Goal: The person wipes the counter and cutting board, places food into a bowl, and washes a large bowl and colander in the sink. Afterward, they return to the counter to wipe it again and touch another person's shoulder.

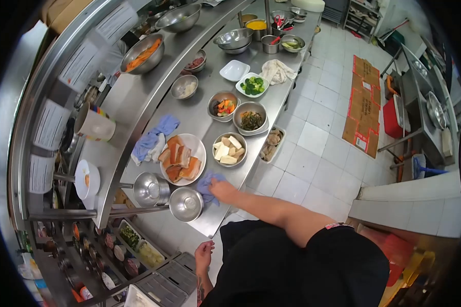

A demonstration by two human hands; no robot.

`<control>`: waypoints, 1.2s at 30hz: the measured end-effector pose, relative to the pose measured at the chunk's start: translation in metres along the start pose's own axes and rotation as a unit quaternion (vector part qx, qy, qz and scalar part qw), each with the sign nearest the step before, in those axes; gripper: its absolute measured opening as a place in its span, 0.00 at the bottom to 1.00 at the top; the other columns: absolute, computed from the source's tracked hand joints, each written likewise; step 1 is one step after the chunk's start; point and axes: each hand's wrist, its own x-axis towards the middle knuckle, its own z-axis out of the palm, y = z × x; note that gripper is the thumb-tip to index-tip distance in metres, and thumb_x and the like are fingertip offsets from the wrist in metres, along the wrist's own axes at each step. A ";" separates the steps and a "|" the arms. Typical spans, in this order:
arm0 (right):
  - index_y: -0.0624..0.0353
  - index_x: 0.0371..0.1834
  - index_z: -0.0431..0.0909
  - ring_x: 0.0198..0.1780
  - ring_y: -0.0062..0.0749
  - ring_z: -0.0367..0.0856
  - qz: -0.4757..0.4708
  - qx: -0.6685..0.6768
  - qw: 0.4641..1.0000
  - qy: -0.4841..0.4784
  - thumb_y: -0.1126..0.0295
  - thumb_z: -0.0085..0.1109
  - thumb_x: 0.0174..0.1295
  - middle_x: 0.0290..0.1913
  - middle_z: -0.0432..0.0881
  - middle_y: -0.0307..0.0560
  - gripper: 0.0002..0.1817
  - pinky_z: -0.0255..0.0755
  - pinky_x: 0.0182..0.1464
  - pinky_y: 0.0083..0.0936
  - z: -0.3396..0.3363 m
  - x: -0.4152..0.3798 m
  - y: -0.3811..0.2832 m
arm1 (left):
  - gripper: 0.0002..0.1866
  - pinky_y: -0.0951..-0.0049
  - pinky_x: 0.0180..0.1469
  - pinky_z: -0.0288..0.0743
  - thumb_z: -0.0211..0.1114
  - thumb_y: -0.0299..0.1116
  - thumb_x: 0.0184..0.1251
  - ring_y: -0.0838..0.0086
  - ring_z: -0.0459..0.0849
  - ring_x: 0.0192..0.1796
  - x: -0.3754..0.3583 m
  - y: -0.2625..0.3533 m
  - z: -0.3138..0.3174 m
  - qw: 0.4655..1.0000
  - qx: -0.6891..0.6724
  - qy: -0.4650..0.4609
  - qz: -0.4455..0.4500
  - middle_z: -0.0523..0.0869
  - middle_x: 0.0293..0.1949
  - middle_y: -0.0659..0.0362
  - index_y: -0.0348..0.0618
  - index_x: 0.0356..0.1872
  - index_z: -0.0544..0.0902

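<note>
The head camera looks steeply down on a long stainless-steel prep counter (189, 115). The person's right hand (223, 190) presses flat on a crumpled blue cleaning cloth (210, 183) at the counter's near edge, fingers closed loosely over it. The cloth lies just in front of a round white plate of sliced browned pork belly (182, 158), which serves as the landmark here. The left hand (204, 254) hangs low by the body, well away from the plate, empty and half curled as far as the warped view shows.

Beside the plate on its right sits a small steel bowl of pale tofu cubes (229, 149); on its near left stand two domed steel lidded pots (186, 203); behind it lies a second blue rag (153, 137).

A wide sweep of the cloth could likely nudge the plate or a pot off the near edge, since they crowd it closely.

The floor is pale square tile, with flattened brown cardboard (362, 105) far right of the plate.
</note>
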 end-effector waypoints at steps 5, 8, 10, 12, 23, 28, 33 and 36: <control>0.60 0.47 0.78 0.48 0.51 0.84 0.011 0.050 0.998 0.019 0.71 0.59 0.58 0.42 0.77 0.59 0.14 0.81 0.44 0.44 -0.004 -0.007 -0.005 | 0.14 0.74 0.46 0.78 0.56 0.34 0.77 0.73 0.86 0.45 -0.012 0.083 0.062 0.996 -0.077 0.028 0.031 0.88 0.46 0.55 0.35 0.52 0.82; 0.58 0.56 0.77 0.51 0.52 0.83 -0.013 0.081 0.994 -0.071 0.68 0.61 0.58 0.48 0.79 0.60 0.21 0.80 0.47 0.45 -0.035 -0.017 -0.004 | 0.14 0.74 0.48 0.77 0.57 0.34 0.76 0.74 0.85 0.46 0.005 0.123 0.085 0.994 -0.076 0.000 0.075 0.88 0.47 0.55 0.34 0.53 0.81; 0.57 0.59 0.76 0.51 0.51 0.83 -0.086 0.155 0.984 -0.026 0.67 0.62 0.60 0.50 0.80 0.60 0.23 0.80 0.49 0.44 -0.040 -0.029 0.027 | 0.14 0.75 0.49 0.77 0.57 0.33 0.76 0.75 0.85 0.47 0.023 0.141 0.096 0.991 -0.089 -0.029 0.098 0.87 0.48 0.55 0.35 0.55 0.81; 0.57 0.64 0.75 0.50 0.48 0.85 -0.084 0.304 0.946 -0.076 0.65 0.62 0.62 0.52 0.83 0.58 0.25 0.79 0.52 0.40 -0.078 -0.058 0.060 | 0.15 0.75 0.50 0.76 0.58 0.33 0.76 0.75 0.85 0.47 0.050 0.157 0.105 0.989 -0.089 -0.052 0.103 0.87 0.48 0.55 0.35 0.56 0.80; 0.58 0.52 0.80 0.33 0.35 0.86 0.631 0.311 0.630 0.330 0.61 0.56 0.66 0.36 0.86 0.51 0.16 0.80 0.30 0.33 -0.131 -0.437 0.347 | 0.14 0.74 0.54 0.76 0.60 0.30 0.74 0.75 0.84 0.49 0.164 0.268 0.181 0.942 -0.035 -0.276 0.190 0.86 0.51 0.56 0.38 0.57 0.80; 0.69 0.54 0.70 0.37 0.49 0.86 0.663 0.568 0.479 0.091 0.59 0.48 0.72 0.42 0.85 0.57 0.21 0.81 0.35 0.53 0.039 -0.615 0.372 | 0.14 0.75 0.54 0.76 0.59 0.31 0.74 0.75 0.84 0.49 0.172 0.280 0.235 0.947 -0.055 -0.265 0.172 0.86 0.50 0.56 0.38 0.57 0.80; 0.58 0.54 0.77 0.41 0.44 0.86 0.561 0.532 0.634 0.009 0.60 0.52 0.69 0.46 0.85 0.55 0.17 0.78 0.46 0.47 0.070 -0.641 0.372 | 0.16 0.74 0.54 0.77 0.58 0.30 0.75 0.75 0.84 0.50 0.181 0.272 0.300 0.973 -0.105 -0.173 0.113 0.85 0.53 0.55 0.38 0.61 0.77; 0.52 0.54 0.81 0.44 0.41 0.86 0.506 0.563 0.652 0.052 0.61 0.54 0.67 0.48 0.85 0.54 0.16 0.76 0.53 0.43 0.099 -0.671 0.455 | 0.22 0.72 0.54 0.78 0.56 0.31 0.76 0.72 0.84 0.52 0.190 0.279 0.332 0.980 -0.155 -0.116 0.050 0.82 0.58 0.52 0.37 0.67 0.69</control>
